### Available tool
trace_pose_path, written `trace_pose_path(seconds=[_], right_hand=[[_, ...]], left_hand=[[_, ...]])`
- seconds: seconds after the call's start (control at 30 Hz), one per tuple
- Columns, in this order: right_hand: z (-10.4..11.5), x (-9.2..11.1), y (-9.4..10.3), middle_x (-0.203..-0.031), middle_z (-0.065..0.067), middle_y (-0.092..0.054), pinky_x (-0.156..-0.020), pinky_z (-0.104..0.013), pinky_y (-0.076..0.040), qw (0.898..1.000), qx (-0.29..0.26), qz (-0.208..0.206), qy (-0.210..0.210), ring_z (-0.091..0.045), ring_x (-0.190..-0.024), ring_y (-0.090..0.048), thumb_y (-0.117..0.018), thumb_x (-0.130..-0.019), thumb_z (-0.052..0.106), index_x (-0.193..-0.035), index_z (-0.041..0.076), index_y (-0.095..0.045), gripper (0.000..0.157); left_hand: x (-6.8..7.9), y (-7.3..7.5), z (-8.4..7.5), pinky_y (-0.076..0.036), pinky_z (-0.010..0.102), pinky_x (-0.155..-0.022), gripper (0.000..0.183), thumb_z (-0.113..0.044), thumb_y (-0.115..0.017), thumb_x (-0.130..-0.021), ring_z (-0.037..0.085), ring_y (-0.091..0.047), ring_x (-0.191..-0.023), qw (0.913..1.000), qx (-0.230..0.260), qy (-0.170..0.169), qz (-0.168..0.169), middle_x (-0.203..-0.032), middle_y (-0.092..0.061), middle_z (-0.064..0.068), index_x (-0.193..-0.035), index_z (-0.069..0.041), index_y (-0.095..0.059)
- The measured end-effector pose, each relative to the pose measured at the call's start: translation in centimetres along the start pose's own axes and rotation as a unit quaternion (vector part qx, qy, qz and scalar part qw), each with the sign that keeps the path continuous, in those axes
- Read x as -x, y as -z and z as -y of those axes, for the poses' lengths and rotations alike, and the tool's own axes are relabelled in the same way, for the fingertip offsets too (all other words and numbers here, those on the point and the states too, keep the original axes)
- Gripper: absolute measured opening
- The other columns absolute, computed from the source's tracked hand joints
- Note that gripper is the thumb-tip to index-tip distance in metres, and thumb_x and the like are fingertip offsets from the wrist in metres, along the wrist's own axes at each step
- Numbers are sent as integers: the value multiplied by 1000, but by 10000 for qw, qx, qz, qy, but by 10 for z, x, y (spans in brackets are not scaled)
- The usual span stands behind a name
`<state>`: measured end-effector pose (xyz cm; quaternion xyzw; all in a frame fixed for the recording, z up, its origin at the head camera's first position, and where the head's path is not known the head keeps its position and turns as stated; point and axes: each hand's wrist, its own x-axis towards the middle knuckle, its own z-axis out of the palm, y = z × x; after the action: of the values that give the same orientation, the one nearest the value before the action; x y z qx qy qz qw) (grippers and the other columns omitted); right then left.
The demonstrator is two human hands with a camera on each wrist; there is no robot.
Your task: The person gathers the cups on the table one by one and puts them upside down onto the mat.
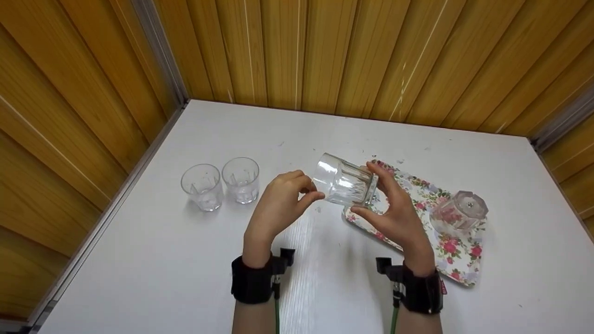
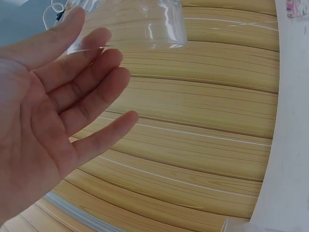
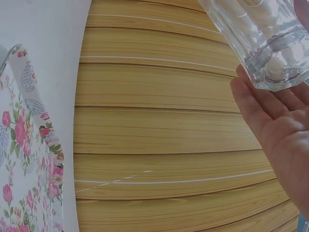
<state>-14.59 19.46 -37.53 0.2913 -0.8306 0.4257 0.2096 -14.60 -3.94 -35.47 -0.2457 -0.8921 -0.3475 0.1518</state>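
Note:
A clear drinking glass [image 1: 345, 181] is held tilted on its side above the table, its rim toward the left and its thick base toward the right. My left hand [image 1: 280, 199] pinches the rim between thumb and fingertips, with the other fingers spread loosely in the left wrist view. At the base, my right hand [image 1: 399, 218] grips the glass between thumb and fingers. The right wrist view shows the faceted base [image 3: 280, 63] against those fingers. Below and right lies a floral tray [image 1: 450, 255], bearing an upside-down glass [image 1: 457, 213].
Two more clear glasses, one [image 1: 203, 188] at the left and another [image 1: 241, 181] close beside it, stand upright on the white table [image 1: 153, 260]. Wood-patterned panels [image 1: 325, 55] rise behind the table and along its sides.

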Motion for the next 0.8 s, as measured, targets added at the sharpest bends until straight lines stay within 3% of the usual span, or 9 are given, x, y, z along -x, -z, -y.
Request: trace_pose_path(seconds=[0.3, 0.8], right_hand=[[3, -1, 0, -132, -17, -46, -98, -17, -35, 9999, -24, 7, 111, -29, -118, -48, -80, -64, 4, -136, 2, -36, 85], [6, -3, 0, -131, -11, -48, -97, -19, -37, 9996, 33, -101, 260, -20, -116, -47, -78, -66, 2, -135, 2, -39, 79]], left_hand=[[-1, 0, 0, -46, 23, -67, 19, -30, -66, -82, 11, -57, -77, 9995, 25, 227, 214, -79, -60, -3, -79, -12, -67], [-1, -2, 4, -46, 22, -65, 22, -32, -65, -82, 11, -58, -75, 9989, 141, 323, 316, -79, -60, -3, -78, -11, -68]])
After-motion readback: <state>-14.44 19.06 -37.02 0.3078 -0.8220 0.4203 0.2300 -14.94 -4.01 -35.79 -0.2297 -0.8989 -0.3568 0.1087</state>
